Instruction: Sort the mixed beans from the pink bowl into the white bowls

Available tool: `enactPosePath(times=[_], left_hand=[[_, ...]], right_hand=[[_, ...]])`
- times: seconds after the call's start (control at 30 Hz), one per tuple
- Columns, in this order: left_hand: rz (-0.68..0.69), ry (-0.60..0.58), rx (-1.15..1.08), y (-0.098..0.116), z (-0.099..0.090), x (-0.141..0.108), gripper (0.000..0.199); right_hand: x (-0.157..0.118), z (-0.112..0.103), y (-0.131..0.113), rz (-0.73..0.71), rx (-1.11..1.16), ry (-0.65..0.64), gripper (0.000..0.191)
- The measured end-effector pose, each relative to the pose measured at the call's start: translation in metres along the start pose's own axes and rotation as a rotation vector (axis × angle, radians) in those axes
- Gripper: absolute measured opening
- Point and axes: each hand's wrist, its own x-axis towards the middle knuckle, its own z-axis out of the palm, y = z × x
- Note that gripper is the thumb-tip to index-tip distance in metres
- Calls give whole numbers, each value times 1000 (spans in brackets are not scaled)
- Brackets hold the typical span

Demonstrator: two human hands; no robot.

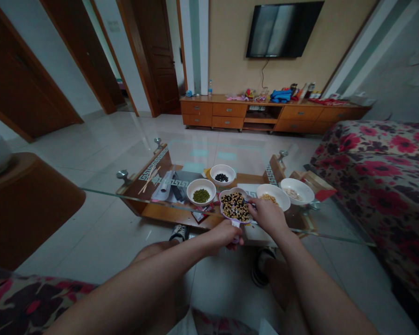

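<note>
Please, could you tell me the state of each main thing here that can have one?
Flower-shaped dish: holding mixed black and pale beans
Left hand: closed on dish handle
Right hand: at dish rim; grip unclear
Green-bean bowl: partly filled
Black-bean bowl: partly filled
Yellow-bean bowl: partly filled
Rightmost bowl: some pale contents
Television: screen dark
Plastic bottle: upright

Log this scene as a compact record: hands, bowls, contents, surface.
Left hand: grips the white handle of the purple-rimmed, scalloped white bowl of dark and tan beans
Right hand: at that bowl's right edge; grip unclear
Left round white bowl: green beans
Rear round white bowl: black beans
Inner right round white bowl: tan beans
Outer right round white bowl: pale pieces
Surface: transparent glass coffee table
</note>
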Motion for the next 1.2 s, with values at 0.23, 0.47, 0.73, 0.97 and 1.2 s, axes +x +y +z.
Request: enactPosePath(times=[0.23,0.47,0.73,0.97,1.2], left_hand=[[-5,9,18,4,1,-3,9],[-24,28,19,3,2,-1,6],[-10,9,14,5,1,-4,9],[16,0,23,-1,0,0,6],[14,9,6,2,1,-2,9]], right_hand=[[0,-1,-1,-7,-19,9,34],[-1,-5,-2,16,-8,27,34],[-2,-5,-2,0,0,-10,30],[-3,-5,-4,-1,-1,-6,31],[-2,-4,-4,0,6,-13,32]])
